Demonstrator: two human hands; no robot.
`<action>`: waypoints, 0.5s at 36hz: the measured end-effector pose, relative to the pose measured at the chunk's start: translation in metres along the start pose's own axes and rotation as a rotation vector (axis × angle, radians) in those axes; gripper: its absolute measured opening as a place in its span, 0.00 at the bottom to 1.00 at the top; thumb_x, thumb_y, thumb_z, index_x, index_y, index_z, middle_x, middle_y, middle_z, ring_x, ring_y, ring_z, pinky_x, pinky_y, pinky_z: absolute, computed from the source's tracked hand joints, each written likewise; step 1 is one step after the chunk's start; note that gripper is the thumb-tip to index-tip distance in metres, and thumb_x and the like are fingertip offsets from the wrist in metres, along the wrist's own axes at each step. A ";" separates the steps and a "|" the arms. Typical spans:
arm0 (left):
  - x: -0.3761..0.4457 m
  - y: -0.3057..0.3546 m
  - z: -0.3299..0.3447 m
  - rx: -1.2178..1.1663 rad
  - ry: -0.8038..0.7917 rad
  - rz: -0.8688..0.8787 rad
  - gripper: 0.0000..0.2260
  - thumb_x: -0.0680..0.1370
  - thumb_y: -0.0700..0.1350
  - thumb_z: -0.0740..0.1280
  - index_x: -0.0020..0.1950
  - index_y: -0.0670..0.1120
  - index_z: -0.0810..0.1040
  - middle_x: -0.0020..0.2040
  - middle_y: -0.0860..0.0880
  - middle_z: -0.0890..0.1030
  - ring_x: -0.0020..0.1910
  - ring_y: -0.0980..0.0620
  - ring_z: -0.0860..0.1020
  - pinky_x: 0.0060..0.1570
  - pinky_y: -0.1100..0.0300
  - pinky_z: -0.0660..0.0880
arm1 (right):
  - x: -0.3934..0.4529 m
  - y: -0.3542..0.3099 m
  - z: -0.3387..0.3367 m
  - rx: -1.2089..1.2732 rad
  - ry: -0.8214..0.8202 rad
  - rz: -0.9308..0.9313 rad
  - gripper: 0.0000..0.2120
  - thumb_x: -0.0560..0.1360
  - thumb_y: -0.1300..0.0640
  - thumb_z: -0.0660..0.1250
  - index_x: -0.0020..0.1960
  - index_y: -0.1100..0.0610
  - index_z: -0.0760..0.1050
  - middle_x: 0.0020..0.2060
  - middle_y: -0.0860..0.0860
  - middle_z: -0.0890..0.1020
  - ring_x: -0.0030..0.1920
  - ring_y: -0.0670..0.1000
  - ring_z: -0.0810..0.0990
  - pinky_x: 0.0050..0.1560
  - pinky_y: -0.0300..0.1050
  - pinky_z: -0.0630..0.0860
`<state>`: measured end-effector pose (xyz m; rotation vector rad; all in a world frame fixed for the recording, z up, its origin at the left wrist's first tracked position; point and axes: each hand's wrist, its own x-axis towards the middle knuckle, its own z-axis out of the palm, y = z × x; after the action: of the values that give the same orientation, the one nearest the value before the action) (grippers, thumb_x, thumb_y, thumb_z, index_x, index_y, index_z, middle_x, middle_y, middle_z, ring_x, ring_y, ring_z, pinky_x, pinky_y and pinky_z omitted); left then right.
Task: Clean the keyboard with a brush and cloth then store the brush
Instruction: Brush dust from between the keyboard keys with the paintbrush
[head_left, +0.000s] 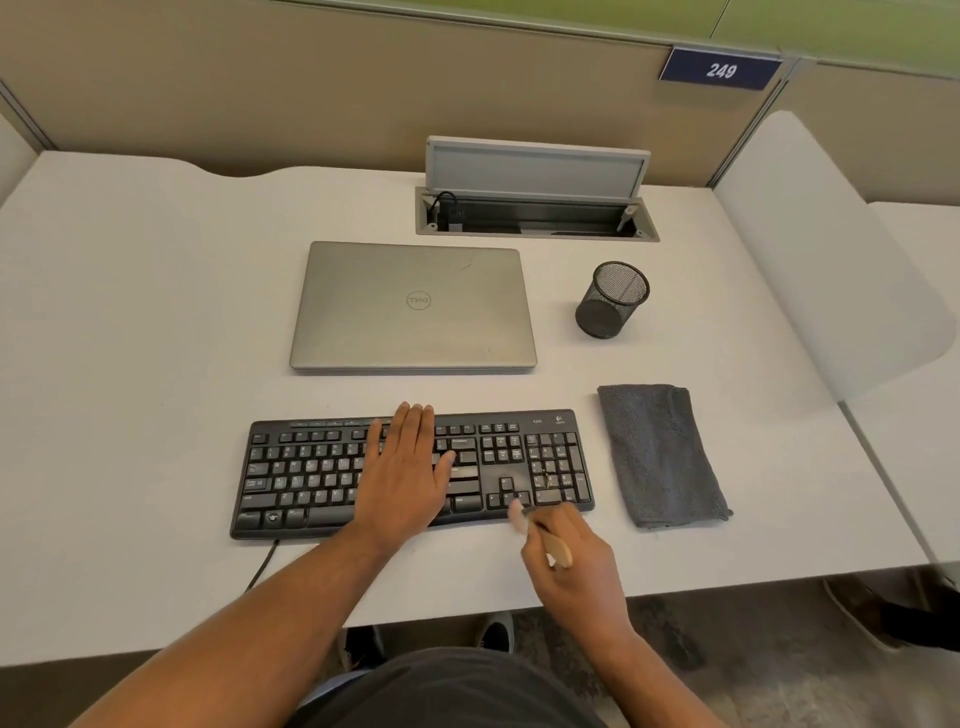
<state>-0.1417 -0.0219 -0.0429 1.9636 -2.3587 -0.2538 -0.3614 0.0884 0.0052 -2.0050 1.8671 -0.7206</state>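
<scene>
Two hands work the black keyboard (410, 475), which lies on the white counter (130, 338) just in front of the person. The left hand (410, 467) lies flat with straight fingers across the middle keys, pinning the board, while the right hand (571, 566) pinches a small wooden-handled brush (550, 545) whose tip sits at the arrow keys near the front edge; the bristles are blurred, so whether they touch the keys is hard to say.

To brush well, I would judge that short strokes along the gaps between key rows, pushed towards the near edge, serve best, with the left hand moving aside so the covered keys get their turn.

A folded grey cloth (662, 457) lies just right of the keyboard, untouched. A black mesh cup (613, 301), likely the brush's home, stands farther back, beside a closed silver laptop (413, 306). Behind them an open cable hatch (535, 208) is set in the counter. Nothing blocks the reach to cloth or cup.
</scene>
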 end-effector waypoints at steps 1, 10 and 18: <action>0.000 0.000 0.000 0.002 0.002 -0.002 0.33 0.83 0.62 0.41 0.83 0.44 0.54 0.82 0.45 0.59 0.82 0.47 0.53 0.80 0.41 0.50 | 0.000 0.003 -0.001 0.005 0.048 0.019 0.03 0.78 0.60 0.71 0.50 0.54 0.79 0.42 0.44 0.80 0.34 0.43 0.76 0.32 0.29 0.72; 0.000 0.000 -0.001 0.008 -0.014 -0.004 0.33 0.83 0.62 0.41 0.83 0.45 0.54 0.82 0.45 0.59 0.82 0.47 0.53 0.80 0.41 0.51 | 0.006 0.011 -0.012 -0.020 0.024 -0.015 0.05 0.77 0.62 0.74 0.50 0.54 0.80 0.43 0.45 0.82 0.37 0.43 0.79 0.34 0.34 0.78; 0.001 0.002 -0.006 -0.004 -0.040 -0.009 0.33 0.83 0.62 0.41 0.84 0.45 0.52 0.83 0.45 0.57 0.83 0.47 0.50 0.80 0.41 0.48 | 0.033 0.007 -0.037 0.149 0.086 0.344 0.07 0.80 0.57 0.68 0.43 0.51 0.77 0.38 0.42 0.81 0.38 0.42 0.80 0.34 0.31 0.69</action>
<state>-0.1430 -0.0234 -0.0370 1.9856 -2.3722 -0.3001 -0.3868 0.0598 0.0371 -1.5313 2.0681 -0.8269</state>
